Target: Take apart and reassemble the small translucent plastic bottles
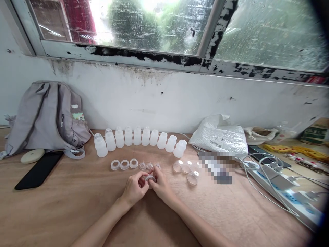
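My left hand (135, 187) and my right hand (159, 184) meet at the middle of the table, both closed around a translucent bottle collar ring (150, 178). Fingers hide part of the ring and anything inside it. Just beyond lie clear silicone nipples (142, 166), one partly behind my right fingers. To their left, three loose collar rings (124, 164) sit in a row. On the right stand several clear dome caps (192, 178). Behind everything, several frosted baby bottles (137, 136) form an arc; the left ones carry clear tops, while those at right look uncapped.
At left are a grey backpack (48, 113), a black phone (39, 170) and a round cream case (32, 156). A white plastic bag (221, 135) leans by the wall. Power strips (285, 192) with looping white cables lie at right, near a blurred patch (217, 168).
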### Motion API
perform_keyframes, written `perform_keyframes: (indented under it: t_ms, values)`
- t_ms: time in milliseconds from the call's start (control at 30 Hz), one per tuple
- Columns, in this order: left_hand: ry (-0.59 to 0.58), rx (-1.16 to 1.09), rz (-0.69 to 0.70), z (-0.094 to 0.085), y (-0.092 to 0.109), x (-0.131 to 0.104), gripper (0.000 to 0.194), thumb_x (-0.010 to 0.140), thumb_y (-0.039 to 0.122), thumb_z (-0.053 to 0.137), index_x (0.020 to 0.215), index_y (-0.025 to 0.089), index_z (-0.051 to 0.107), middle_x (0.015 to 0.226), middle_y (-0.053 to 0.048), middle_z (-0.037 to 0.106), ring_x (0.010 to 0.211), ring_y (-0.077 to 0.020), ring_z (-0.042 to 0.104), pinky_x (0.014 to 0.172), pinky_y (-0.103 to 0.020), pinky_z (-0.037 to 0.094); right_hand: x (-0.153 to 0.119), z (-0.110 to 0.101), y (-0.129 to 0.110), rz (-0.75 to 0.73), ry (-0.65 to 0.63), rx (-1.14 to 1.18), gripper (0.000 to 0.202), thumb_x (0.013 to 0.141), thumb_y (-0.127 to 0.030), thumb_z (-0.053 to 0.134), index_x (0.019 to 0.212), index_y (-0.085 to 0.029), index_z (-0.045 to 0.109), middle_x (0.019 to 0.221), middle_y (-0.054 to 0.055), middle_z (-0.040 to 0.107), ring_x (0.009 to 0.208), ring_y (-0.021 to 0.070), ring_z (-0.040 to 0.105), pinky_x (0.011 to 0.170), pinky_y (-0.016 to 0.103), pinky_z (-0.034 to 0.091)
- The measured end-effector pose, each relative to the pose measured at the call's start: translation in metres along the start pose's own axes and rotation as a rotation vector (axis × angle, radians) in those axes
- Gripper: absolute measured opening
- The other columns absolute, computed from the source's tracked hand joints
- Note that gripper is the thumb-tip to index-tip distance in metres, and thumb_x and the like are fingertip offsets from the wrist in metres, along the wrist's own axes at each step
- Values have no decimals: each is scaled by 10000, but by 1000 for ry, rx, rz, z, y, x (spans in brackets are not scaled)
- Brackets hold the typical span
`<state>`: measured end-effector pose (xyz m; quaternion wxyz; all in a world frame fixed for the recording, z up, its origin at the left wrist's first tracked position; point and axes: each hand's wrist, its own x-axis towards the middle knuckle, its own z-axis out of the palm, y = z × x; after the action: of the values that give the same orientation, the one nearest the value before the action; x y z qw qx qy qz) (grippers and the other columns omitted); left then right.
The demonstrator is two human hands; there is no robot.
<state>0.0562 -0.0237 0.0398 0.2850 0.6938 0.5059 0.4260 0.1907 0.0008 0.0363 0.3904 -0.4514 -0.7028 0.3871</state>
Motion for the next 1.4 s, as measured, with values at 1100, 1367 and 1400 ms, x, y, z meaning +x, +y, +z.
perform_keyframes:
  t_ms: [1100,1367,1400]
  values:
    - [-52,-710,-241,-5,-5,9,254,699,375,589,814,148,598,772,-38,602,681,-140,536,557,-210,414,-9,-1,-7,-218,147,-167,90,767,-228,476,845,-196,510,627,-23,503,530,104,444,509,211,370]
    - [145,-1009,-370,-5,-15,12,267,645,365,646,803,157,590,817,-21,579,696,-114,528,596,-202,417,37,-15,-10,-340,288,-352,356,801,-189,369,1155,-174,406,740,12,527,574,112,478,598,239,410]
    - [152,-1040,-375,-6,-15,12,263,643,351,653,808,157,589,821,-19,581,698,-109,529,604,-199,416,52,-18,-11,-329,289,-407,423,793,-176,363,1215,-160,349,765,24,537,613,126,496,633,256,414]
